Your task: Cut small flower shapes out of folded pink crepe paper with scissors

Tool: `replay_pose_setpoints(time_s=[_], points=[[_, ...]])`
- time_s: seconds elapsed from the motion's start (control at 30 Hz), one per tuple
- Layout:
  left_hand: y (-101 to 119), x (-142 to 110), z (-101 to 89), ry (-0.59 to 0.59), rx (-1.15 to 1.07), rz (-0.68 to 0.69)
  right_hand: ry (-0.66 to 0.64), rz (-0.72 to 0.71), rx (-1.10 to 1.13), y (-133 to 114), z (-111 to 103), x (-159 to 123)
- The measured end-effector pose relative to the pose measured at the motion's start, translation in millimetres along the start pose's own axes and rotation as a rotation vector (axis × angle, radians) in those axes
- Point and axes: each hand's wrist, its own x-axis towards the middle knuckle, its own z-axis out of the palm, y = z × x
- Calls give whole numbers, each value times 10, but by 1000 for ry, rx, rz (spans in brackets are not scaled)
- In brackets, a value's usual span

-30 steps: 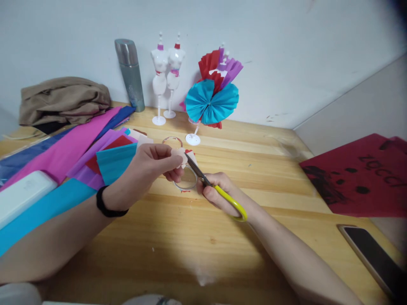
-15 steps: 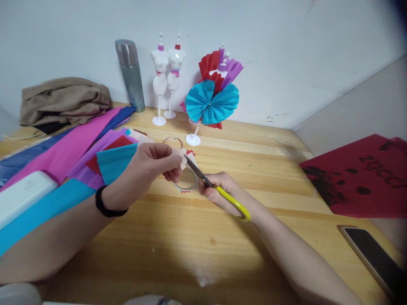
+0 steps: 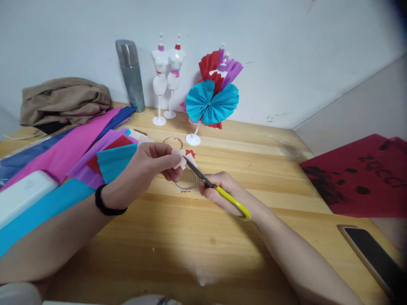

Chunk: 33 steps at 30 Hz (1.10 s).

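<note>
My left hand [image 3: 155, 161] pinches a small pale pink paper flower [image 3: 179, 157] with a scalloped edge between thumb and fingers. In my right hand [image 3: 219, 190] are scissors [image 3: 203, 177] with dark blades and yellow handles, the blade tips at the flower's right edge. Below and behind the flower, on the wooden table [image 3: 178, 237], lie a tape roll [image 3: 194, 184], a red scalloped paper piece [image 3: 191, 153] and a pale paper scrap [image 3: 192, 161]. A second ring-shaped roll [image 3: 173, 138] lies behind my left hand, partly hidden.
Coloured paper [image 3: 117, 159] and a white case [image 3: 28, 195] lie left, near a brown cloth [image 3: 65, 101]. A bottle [image 3: 131, 76], white mannequins [image 3: 160, 82] and a blue pleated paper dress [image 3: 211, 101] stand at the back. A red bag [image 3: 356, 182] and a phone [image 3: 375, 258] lie right.
The paper flower has turned slightly in my left fingers, showing more of its scalloped outline. The scissors stay almost in the same place, with the tips still at the paper.
</note>
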Motion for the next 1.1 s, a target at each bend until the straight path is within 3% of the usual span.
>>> replay_pose_setpoints(time_s=[0.3,0.63,1.1], points=[[33,-2,2,41,79,48,-16,21,-13,-40,-12,26],[21,14,-76,-44,58,49,-32,-17,-38,-24,-24,22],[-10,24,-80,-48,43,32,-13,-15,-18,-12,-24,10]])
